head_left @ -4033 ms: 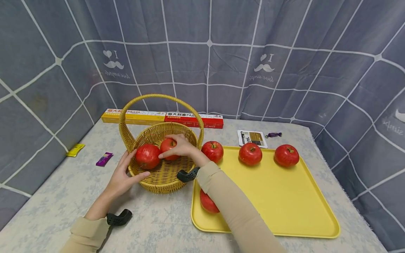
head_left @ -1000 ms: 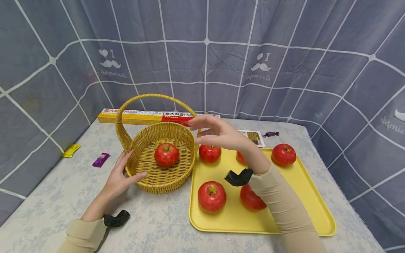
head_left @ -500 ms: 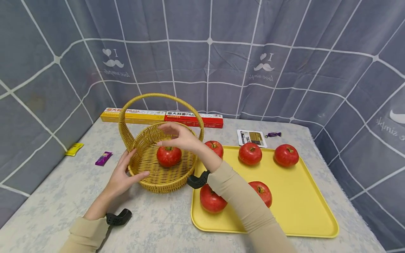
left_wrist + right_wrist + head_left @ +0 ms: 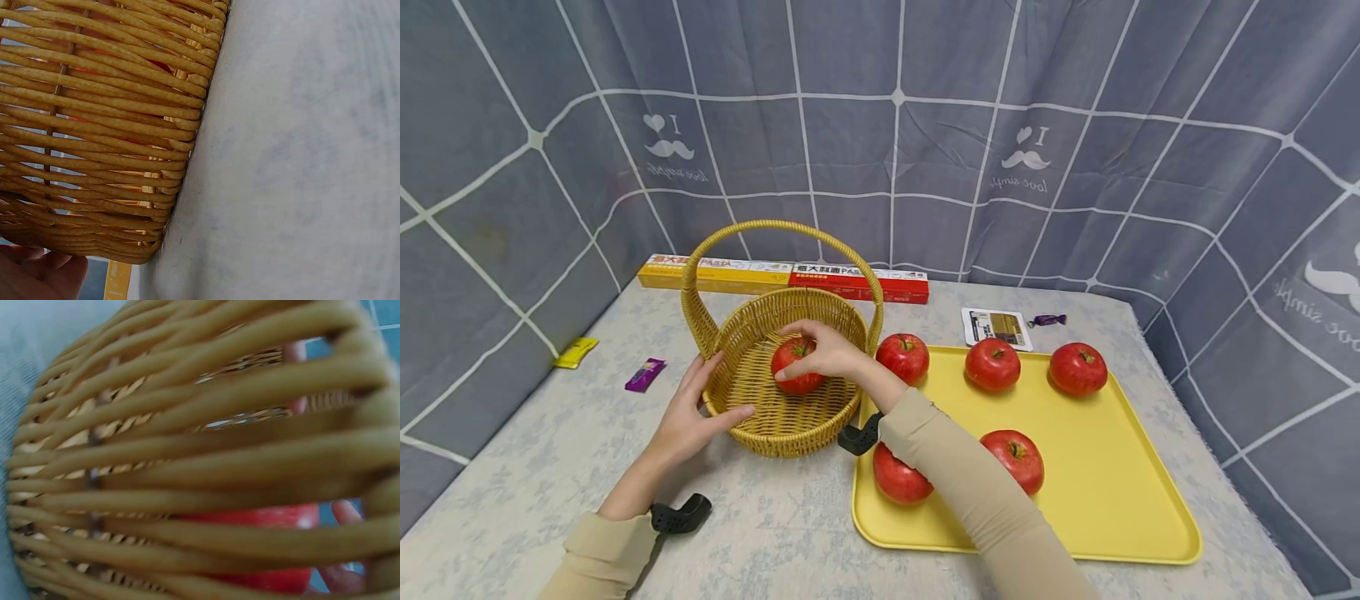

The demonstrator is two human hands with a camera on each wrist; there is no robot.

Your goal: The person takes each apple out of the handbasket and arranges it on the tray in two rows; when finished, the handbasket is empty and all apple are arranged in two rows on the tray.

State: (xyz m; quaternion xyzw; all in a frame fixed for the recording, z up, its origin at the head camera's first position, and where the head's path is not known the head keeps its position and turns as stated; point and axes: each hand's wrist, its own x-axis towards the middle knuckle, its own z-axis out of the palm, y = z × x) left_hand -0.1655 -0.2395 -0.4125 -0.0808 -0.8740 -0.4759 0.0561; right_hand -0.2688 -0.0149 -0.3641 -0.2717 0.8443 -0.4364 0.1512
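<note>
A woven wicker basket (image 4: 790,429) with a tall hoop handle stands on the table, left of a yellow tray (image 4: 1097,500). One red apple (image 4: 788,357) lies inside it. My right hand (image 4: 823,354) reaches over the rim, its fingers curled over that apple. The right wrist view shows the apple (image 4: 250,519) red through the basket's weave (image 4: 187,450). My left hand (image 4: 696,408) rests against the basket's outer left wall with fairly straight fingers, the thumb along the front. In the left wrist view the palm (image 4: 37,275) sits below the wall (image 4: 100,125). Several more red apples (image 4: 992,364) lie on the tray.
Two long pasta boxes (image 4: 782,279) lie along the back edge under a grey curtain. A printed card (image 4: 997,327) and a purple candy (image 4: 1048,319) sit behind the tray. A purple wrapper (image 4: 645,375) and a yellow one (image 4: 577,353) lie at the left.
Four seconds ago the basket held two apples; one now lies on the tray. In the last second my right hand swung back from the tray and came down onto the remaining apple.
</note>
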